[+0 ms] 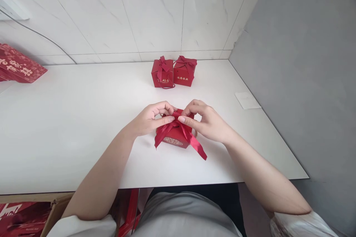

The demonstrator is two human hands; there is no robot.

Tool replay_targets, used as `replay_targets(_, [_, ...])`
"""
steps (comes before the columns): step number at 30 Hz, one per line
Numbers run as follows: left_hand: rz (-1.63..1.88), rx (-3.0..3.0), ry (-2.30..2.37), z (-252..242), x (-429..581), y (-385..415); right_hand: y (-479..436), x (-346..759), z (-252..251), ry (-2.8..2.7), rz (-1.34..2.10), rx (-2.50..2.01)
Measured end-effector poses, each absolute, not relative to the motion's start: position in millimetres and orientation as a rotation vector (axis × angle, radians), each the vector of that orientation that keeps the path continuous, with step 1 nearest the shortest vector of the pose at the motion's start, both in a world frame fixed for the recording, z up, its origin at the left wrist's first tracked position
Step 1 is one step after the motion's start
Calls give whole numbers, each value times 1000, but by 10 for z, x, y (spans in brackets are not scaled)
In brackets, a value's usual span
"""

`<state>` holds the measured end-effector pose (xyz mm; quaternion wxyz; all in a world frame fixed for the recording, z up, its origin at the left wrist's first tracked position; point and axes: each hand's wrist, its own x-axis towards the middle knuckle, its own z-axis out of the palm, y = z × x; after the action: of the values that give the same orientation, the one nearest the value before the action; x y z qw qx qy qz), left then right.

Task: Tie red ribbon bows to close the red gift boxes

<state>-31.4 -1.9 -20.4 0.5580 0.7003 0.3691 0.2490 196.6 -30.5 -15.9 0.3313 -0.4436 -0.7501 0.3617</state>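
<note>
A small red gift box [178, 141] with a round gold pattern on its front sits on the white table before me. Red ribbon [194, 143] lies over its top, both tails hanging down the front. My left hand [155, 116] pinches the ribbon at the top from the left, thumb against fingers. From the right, my right hand [203, 118] pinches it too, the two thumbs almost meeting at the middle. The knot or loop between the fingertips is partly hidden. What looks like a beaded handle [196, 133] shows beside the box.
Two red boxes with bows, a left one [158, 72] and a right one [184, 76], stand near the tiled wall. A white paper [247, 100] lies at right, red printed bags [23, 64] at far left. Below the table's edge is a cardboard box [57, 207] with red packaging.
</note>
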Motion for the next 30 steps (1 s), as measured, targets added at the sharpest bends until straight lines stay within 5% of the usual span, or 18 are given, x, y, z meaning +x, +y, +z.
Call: replay_targets(30, [548,1909,857,-156,-350,-21,-329,2019,-142,-2064,883,-1050])
